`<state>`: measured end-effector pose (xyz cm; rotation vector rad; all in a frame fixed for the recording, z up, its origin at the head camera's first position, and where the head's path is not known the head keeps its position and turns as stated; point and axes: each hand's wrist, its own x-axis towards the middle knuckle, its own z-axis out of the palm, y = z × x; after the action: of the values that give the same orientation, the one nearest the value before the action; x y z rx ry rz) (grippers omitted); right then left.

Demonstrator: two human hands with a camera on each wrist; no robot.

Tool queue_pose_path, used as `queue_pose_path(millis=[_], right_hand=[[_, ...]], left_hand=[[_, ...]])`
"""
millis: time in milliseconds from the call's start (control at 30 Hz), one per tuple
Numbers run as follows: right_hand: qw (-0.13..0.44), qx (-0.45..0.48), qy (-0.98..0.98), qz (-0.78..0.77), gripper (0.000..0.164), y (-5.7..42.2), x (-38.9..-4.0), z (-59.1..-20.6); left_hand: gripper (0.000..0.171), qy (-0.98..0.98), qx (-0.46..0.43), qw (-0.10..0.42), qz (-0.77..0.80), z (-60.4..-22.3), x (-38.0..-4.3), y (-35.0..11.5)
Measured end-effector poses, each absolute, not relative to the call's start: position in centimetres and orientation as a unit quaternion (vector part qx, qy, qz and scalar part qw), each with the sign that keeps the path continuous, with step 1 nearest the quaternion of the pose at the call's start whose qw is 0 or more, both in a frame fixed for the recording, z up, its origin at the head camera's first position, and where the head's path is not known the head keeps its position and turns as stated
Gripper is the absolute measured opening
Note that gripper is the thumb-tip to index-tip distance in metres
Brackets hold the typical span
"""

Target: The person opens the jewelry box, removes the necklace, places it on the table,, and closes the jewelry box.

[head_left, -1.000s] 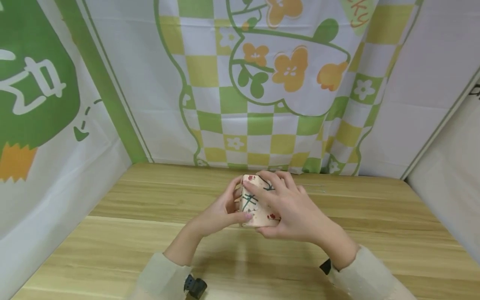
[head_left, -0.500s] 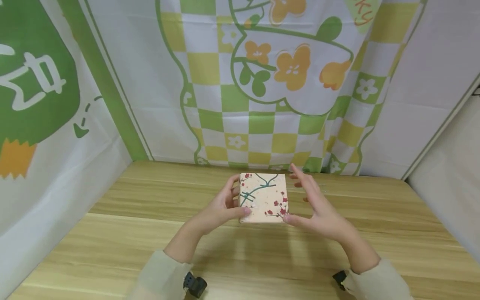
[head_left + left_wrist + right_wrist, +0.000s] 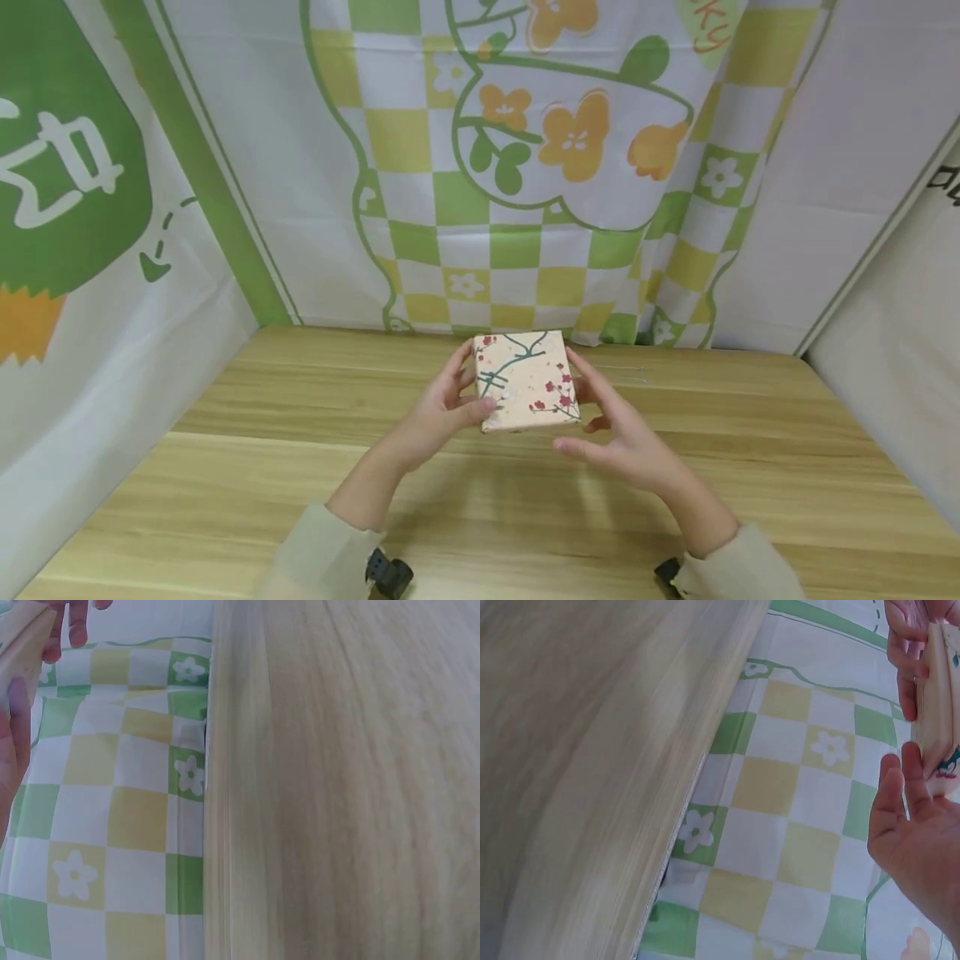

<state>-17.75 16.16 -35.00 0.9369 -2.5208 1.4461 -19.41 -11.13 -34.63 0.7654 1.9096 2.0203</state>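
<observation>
A small square cream box (image 3: 527,379), printed with red blossoms and green branches, is held up over the table in the head view. My left hand (image 3: 429,423) grips its left side, thumb on the top face and fingers beneath. On the other side is my right hand (image 3: 626,433), its fingers at the box's right edge and its thumb apart from the front corner. The right wrist view shows the right hand (image 3: 922,832) with fingertips at the box's side (image 3: 935,705). A seam runs along the box (image 3: 22,634) in the left wrist view.
Thin metallic rods (image 3: 622,368) lie on the wooden table (image 3: 300,467) behind the right hand. A checked green, yellow and white curtain (image 3: 517,250) hangs along the table's back edge. Printed cloth panels (image 3: 750,167) enclose the sides.
The right hand, which covered the box's top one second ago, has pulled back to its right side, uncovering the printed face. The box is now slightly higher and tilted, still in the left hand.
</observation>
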Motion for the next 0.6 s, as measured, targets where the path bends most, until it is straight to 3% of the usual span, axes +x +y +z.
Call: queue_pose_path(millis=[167,400,500,600], right_hand=[[0.063,0.278,-0.825,0.488,0.095,15.5,-18.3,-35.1],[0.068,0.237,-0.829,0.501,0.087,14.6,-19.5,-35.1],[0.062,0.224,-0.835,0.498,0.085,14.4,-20.1,-35.3],[0.067,0.22,-0.845,0.482,0.086,14.2,-20.4,-35.5]], left_hand=[[0.092,0.677,0.235,0.085,0.692,-34.7,-19.6,-10.6],[0.07,0.706,0.149,-0.006,0.693,-34.7,-19.8,-9.3],[0.07,0.724,0.137,-0.001,0.676,-35.0,-19.9,-9.4],[0.085,0.738,0.151,0.029,0.657,-35.4,-20.1,-9.8]])
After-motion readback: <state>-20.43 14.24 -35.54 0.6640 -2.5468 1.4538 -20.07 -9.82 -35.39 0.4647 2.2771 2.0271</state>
